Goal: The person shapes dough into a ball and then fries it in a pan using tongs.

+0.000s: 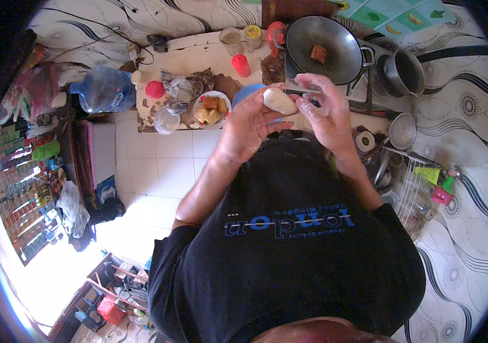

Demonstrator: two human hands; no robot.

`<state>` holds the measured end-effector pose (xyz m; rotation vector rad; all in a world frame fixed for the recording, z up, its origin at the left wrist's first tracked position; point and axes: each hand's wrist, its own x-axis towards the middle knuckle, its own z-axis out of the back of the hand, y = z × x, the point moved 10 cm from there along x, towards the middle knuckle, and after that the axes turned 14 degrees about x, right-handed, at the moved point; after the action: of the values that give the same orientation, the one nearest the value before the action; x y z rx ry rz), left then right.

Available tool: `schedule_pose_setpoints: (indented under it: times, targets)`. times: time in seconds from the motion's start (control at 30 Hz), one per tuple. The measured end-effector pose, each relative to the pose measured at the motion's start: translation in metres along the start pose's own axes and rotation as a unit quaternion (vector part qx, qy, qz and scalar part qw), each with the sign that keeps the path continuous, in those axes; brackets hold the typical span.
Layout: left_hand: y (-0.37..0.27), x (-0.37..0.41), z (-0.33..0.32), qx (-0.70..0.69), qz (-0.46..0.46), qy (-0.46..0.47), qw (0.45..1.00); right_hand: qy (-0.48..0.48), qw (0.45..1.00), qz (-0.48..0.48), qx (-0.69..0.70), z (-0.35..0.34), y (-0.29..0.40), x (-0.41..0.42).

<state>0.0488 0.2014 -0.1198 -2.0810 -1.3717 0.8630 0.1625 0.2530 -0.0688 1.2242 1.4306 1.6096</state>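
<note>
A smooth, pale oval piece of dough [279, 102] lies on the fingers of my left hand [247, 122], which cups it from the left and below. My right hand [325, 110] is at its right end, with fingertips by the dough and the other fingers spread. Both hands look dusted with flour. Beneath them a blue bowl [244, 92] shows in part; its contents are hidden. Just left of the bowl, a white plate [198, 121] holds browned fried pieces [209, 109]. Beyond my right hand, a browned square piece [318, 54] lies in a dark wok [338, 38] on a stove.
A red-capped bottle [240, 65], glass jars [253, 37], a crumpled cloth [186, 88] and a clear plastic container [166, 120] stand on the worn table [201, 51]. A large blue water bottle [106, 89] is at left. Pots [403, 72], a strainer [402, 130] and a dish rack [409, 184] line the right.
</note>
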Motion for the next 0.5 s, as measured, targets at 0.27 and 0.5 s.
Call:
schedule_pose_setpoints:
  times: [0.27,0.5]
  targets:
    - [-0.006,-0.002,0.025,0.201,-0.065,-0.050,0.976,0.060,0.971,-0.168,0.157,-0.035,-0.059,-0.014]
    - [-0.009,0.001,0.032,0.174,-0.051,-0.058,0.982,0.071,0.995,-0.050,0.042,-0.048,-0.040,0.005]
